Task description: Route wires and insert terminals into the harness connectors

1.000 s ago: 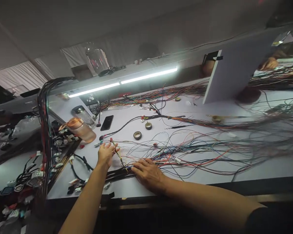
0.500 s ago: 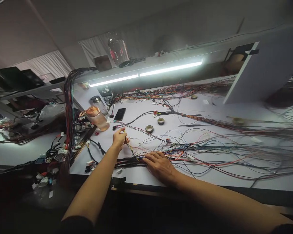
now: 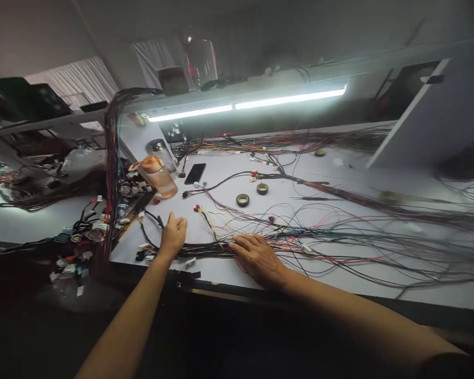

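Lying flat under both open, empty hands, left hand (image 3: 174,235) and right hand (image 3: 256,257): dark taped wire bundle (image 3: 205,249) fanning into loose coloured strands.

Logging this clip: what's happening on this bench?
A person works at a white table strewn with coloured wires. The right hand lies flat on a dark wire bundle near the front edge. The left hand is loosely curled at that bundle's left end, beside black cables. Two tape rolls and an orange bottle lie farther back.

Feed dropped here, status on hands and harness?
Left hand open beside wire bundle. Right hand flat on it. Loose wires tangled right.
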